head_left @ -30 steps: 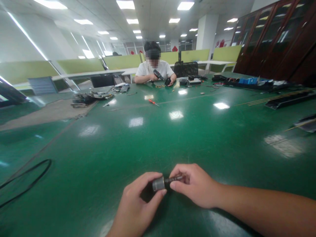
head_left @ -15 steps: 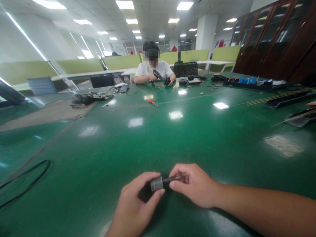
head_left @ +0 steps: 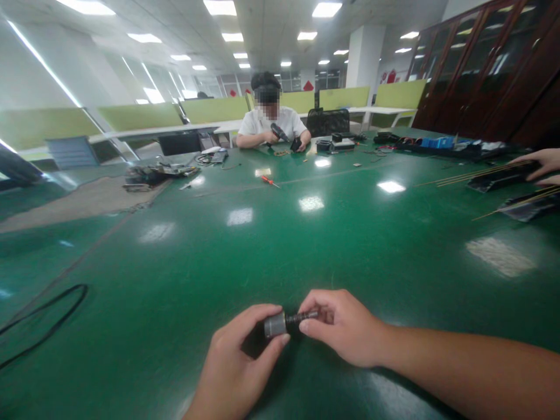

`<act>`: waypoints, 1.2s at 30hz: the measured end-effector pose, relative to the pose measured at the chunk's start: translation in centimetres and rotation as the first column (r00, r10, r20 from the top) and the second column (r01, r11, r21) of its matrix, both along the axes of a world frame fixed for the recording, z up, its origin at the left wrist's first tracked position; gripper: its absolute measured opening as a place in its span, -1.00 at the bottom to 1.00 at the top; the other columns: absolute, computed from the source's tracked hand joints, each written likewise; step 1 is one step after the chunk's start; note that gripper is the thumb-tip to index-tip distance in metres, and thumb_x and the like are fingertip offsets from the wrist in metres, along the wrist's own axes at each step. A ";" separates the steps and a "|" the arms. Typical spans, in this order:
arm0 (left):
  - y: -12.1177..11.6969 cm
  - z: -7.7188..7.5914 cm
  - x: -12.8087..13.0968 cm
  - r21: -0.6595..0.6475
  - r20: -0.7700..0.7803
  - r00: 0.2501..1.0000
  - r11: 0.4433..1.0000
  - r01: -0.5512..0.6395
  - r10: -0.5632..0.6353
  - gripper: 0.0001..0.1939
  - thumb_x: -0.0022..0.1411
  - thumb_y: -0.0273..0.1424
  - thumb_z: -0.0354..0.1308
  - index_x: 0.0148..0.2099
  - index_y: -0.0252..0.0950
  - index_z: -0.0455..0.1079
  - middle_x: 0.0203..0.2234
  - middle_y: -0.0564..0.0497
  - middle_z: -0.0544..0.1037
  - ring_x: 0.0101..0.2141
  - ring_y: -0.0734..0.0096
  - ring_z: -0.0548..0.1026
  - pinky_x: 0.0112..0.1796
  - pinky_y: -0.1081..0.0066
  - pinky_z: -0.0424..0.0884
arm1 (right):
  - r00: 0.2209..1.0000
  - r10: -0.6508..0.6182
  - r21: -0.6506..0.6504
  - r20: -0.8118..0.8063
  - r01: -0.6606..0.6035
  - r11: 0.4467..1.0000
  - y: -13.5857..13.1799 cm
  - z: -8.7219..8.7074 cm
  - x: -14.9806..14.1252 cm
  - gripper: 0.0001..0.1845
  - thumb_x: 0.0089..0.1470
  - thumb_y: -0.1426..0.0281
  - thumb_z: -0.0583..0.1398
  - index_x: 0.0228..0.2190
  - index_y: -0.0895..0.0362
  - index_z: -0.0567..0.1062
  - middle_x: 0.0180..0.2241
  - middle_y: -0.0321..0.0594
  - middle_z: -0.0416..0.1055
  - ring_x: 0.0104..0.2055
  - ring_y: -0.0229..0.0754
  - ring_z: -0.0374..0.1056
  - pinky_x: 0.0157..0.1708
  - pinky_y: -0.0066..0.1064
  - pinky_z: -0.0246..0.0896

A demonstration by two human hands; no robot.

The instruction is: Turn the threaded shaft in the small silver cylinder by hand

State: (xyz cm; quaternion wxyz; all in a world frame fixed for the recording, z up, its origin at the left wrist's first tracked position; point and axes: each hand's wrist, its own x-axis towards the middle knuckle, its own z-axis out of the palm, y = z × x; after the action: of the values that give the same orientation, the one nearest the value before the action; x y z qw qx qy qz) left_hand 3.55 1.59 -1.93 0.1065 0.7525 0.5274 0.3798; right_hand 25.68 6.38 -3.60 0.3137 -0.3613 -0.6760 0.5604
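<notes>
newly arrived: a co-worker's hand [head_left: 545, 163], far right of the cylinder

item: one grey cylinder [head_left: 275, 325] with a dark ribbed shaft [head_left: 301, 318], the pair drifted slightly left since the earlier frame.
location: low over the green table [head_left: 196, 251], between my two hands.
grip, left: my left hand [head_left: 236, 361] is closed on the cylinder, thumb on its near side, fingers on its far side.
grip, right: my right hand [head_left: 350, 332] pinches the shaft, just right of the cylinder.
handling (judged): small but dense for its size, probably metal; stiff, with no give in the body. smooth casing, likely to turn under dry fingers. the shaft looks the more delicate part, poor at taking sideways load.
best hold (judged): round the casing's middle, i would say, with the shaft only lightly steadied.
also listed: red screwdriver [head_left: 267, 179], well beyond the cylinder.
</notes>
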 end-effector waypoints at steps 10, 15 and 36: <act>0.0 0.0 0.0 0.014 -0.009 1.000 1.000 0.005 -0.004 -0.77 0.21 -0.29 0.32 -0.05 -0.02 0.53 -0.23 0.18 0.68 -0.26 0.41 0.66 -0.18 0.50 0.58 | 1.000 0.009 0.004 -0.022 -0.009 1.000 0.1 -0.2 0.0 -0.91 0.12 0.38 0.27 -0.30 0.14 0.54 -0.47 -0.34 0.42 -0.45 -0.27 0.26 -0.39 -0.43 0.15; 0.2 0.1 -0.1 0.027 -0.013 1.000 1.000 0.012 -0.011 -0.78 0.23 -0.29 0.32 -0.06 -0.02 0.54 -0.22 0.17 0.69 -0.25 0.39 0.66 -0.18 0.48 0.59 | 1.000 0.009 0.012 0.014 -0.009 1.000 0.0 0.2 0.1 -0.90 0.14 0.37 0.26 -0.32 0.15 0.54 -0.48 -0.36 0.40 -0.45 -0.28 0.25 -0.43 -0.44 0.11; 0.2 0.0 -0.6 0.026 -0.033 0.999 1.000 -0.012 0.013 -0.77 0.23 -0.25 0.31 -0.04 -0.05 0.55 -0.20 0.11 0.69 -0.23 0.32 0.67 -0.14 0.40 0.61 | 0.999 0.006 0.024 0.031 -0.007 1.000 0.0 0.4 0.2 -0.89 0.15 0.37 0.25 -0.33 0.17 0.53 -0.54 -0.40 0.32 -0.50 -0.32 0.19 -0.49 -0.48 0.05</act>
State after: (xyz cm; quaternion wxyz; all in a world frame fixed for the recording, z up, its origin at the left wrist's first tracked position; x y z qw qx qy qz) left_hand 2.96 1.82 -1.90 0.0858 0.7566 0.5290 0.3747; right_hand 25.87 6.40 -3.17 0.3057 -0.3641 -0.6886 0.5475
